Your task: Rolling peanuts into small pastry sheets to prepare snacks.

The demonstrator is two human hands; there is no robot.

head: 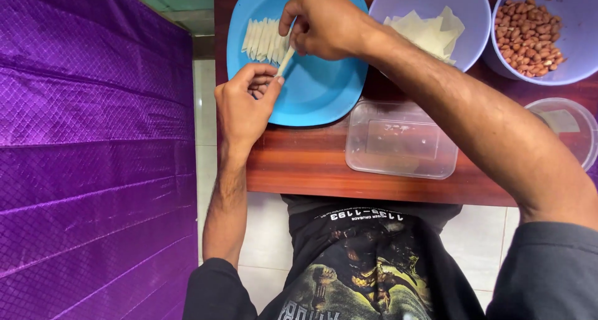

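Note:
Both my hands hold one thin pale rolled pastry stick (286,61) above a blue plate (317,89). My left hand (244,105) pinches its lower end at the plate's left edge. My right hand (324,22) grips its upper end over the middle of the plate. Several finished white rolls (263,41) lie side by side in a row on the plate's far left part, right beside the stick.
A lilac bowl (423,2) with pale pastry sheets (430,33) and a second lilac bowl (579,58) of peanuts (528,36) stand at the back of the wooden table (299,170). A clear rectangular tub (402,139) and a clear round tub (564,127) sit nearer. Purple quilted cloth (93,139) fills the left.

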